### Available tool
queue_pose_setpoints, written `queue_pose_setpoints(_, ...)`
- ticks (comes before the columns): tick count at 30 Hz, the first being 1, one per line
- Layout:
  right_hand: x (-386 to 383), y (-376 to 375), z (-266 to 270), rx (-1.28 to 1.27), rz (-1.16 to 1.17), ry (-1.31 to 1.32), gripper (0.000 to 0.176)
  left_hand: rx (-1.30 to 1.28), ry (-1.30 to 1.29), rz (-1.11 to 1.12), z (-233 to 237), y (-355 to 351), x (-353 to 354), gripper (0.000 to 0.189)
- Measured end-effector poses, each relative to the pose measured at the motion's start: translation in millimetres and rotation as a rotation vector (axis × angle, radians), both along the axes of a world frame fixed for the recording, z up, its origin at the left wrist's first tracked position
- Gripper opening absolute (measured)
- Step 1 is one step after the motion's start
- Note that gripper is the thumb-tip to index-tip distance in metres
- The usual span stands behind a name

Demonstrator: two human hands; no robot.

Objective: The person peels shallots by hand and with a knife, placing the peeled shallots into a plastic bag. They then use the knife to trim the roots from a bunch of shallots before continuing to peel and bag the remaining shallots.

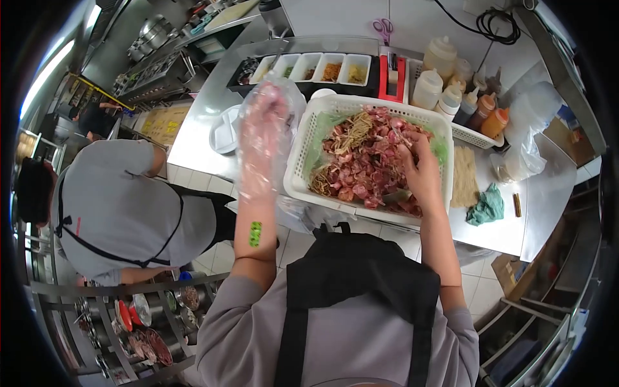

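Observation:
A white perforated basket (pixel 361 209) stands on the metal counter, lined with green netting and heaped with red shallots (pixel 367 164). Dry root or stem bundles (pixel 354 134) lie on the heap. My right hand (pixel 418 158) reaches into the basket's right side, fingers bent together over the shallots; what lies between the fingertips is too small to make out. Left of the basket, my left hand (pixel 265 109) is raised inside a clear plastic bag (pixel 256 158) that covers it past the wrist. Glare and folds in the plastic blur its fingers.
Behind the basket sit a row of topping tubs (pixel 332 71) and a red-framed holder (pixel 392 77) with scissors (pixel 383 29). Sauce bottles (pixel 440 58) stand at the back right. A green cloth (pixel 486 205) lies to the right. A co-worker (pixel 132 200) bends over at my left.

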State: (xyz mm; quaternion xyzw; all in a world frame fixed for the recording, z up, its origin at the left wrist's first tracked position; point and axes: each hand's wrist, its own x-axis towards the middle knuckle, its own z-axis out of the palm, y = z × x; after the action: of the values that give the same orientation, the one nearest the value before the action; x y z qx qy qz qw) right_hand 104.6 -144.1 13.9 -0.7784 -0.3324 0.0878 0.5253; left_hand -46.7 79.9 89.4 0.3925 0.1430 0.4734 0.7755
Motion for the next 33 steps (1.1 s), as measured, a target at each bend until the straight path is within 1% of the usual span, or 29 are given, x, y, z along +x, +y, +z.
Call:
queue_pose_setpoints(1, 1, 0, -2, 0.012, -0.003, -0.019, 0.027, 0.008, -0.003, 0.006, 0, 17, -7, 0.023)
queue_pose_setpoints(3, 0, 0, 0, 0.026, -0.007, -0.036, 0.028, 0.052, 0.169, 0.032, -17, 53, -21, 0.025)
queue_pose_setpoints(4, -1, 0, 5, 0.015, 0.007, -0.047, 0.028, 0.056, 0.169, 0.030, -27, 70, -29, 0.025)
queue_pose_setpoints(6, 0, -4, 3, -0.002, 0.010, -0.052, 0.028, 0.263, 0.643, 0.123, -45, 95, -38, 0.029)
queue_pose_setpoints(7, 4, -4, -5, -0.025, 0.042, -0.120, 0.027, 0.344, 0.979, 0.200, -42, 97, -35, 0.033)
queue_pose_setpoints(8, 6, -5, -12, -0.052, 0.077, -0.186, 0.026, 0.343, 0.981, 0.190, -46, 105, -35, 0.033)
queue_pose_setpoints(10, 10, -5, -19, -0.088, 0.087, -0.221, 0.025, 0.598, 1.268, 0.067, -60, 125, -39, 0.037)
queue_pose_setpoints(11, 11, -4, -21, -0.097, 0.125, -0.222, 0.025, 0.597, 1.267, 0.056, -64, 135, -36, 0.037)
queue_pose_setpoints(12, 11, -3, -22, -0.106, 0.161, -0.222, 0.025, 0.757, 1.386, 0.117, -60, 135, -30, 0.041)
queue_pose_setpoints(13, 10, -5, -17, -0.183, 0.154, -0.163, 0.026, 0.922, 1.497, 0.175, -61, 132, -24, 0.046)
queue_pose_setpoints(14, 10, -5, -17, -0.196, 0.141, -0.156, 0.026, 0.925, 1.494, 0.152, -63, 126, -21, 0.046)
queue_pose_setpoints(15, 9, -5, -17, -0.159, 0.117, -0.118, 0.025, 0.834, 1.428, 0.238, -39, 96, -17, 0.047)
queue_pose_setpoints(16, 8, -5, -17, -0.121, 0.095, -0.082, 0.025, 0.741, 1.360, 0.324, -28, 75, -15, 0.048)
queue_pose_setpoints(17, 4, -4, -13, -0.097, 0.017, -0.091, 0.021, 0.896, 1.285, 0.379, -31, 69, -14, 0.044)
queue_pose_setpoints(18, 5, -6, -14, -0.104, 0.006, -0.089, 0.021, 0.899, 1.281, 0.366, -28, 52, -10, 0.044)
queue_pose_setpoints(20, 9, -6, -20, -0.105, -0.054, -0.141, 0.018, 0.979, 1.138, 0.179, -12, 2, 3, 0.037)
queue_pose_setpoints(21, 13, -6, -27, -0.027, -0.055, -0.233, 0.018, 1.018, 1.192, -0.019, -8, -17, 7, 0.035)
queue_pose_setpoints(22, 13, -8, -24, -0.030, -0.057, -0.233, 0.018, 1.052, 1.238, -0.217, -7, -33, 12, 0.032)
queue_pose_setpoints(24, 11, -10, -11, -0.157, -0.007, -0.121, 0.023, 0.985, 0.919, -0.562, -43, -50, 20, 0.024)
queue_pose_setpoints(25, 9, -10, -9, -0.156, -0.007, -0.122, 0.023, 0.986, 0.919, -0.561, -65, -56, 24, 0.024)
queue_pose_setpoints(26, 6, -10, -7, -0.145, -0.015, -0.071, 0.025, 1.273, 0.873, -0.406, -87, -60, 27, 0.024)
queue_pose_setpoints(27, 5, -10, -6, -0.131, -0.024, -0.023, 0.027, 1.554, 0.808, -0.236, -87, -69, 31, 0.024)
queue_pose_setpoints(28, 5, -10, -6, -0.129, -0.027, -0.024, 0.027, 1.557, 0.805, -0.236, -85, -75, 32, 0.024)
queue_pose_setpoints(30, 7, -10, -12, -0.085, -0.040, -0.082, 0.031, 1.699, 1.078, -0.284, -77, -87, 30, 0.023)
queue_pose_setpoints(31, 8, -11, -16, -0.087, -0.045, -0.081, 0.031, 1.693, 1.055, -0.235, -79, -90, 30, 0.024)
queue_pose_setpoints(32, 11, -11, -21, -0.040, -0.038, -0.093, 0.031, 1.693, 1.051, -0.240, -76, -92, 31, 0.024)
queue_pose_setpoints(33, 13, -12, -25, 0.005, -0.030, -0.105, 0.031, 1.687, 1.113, -0.301, -69, -93, 31, 0.024)
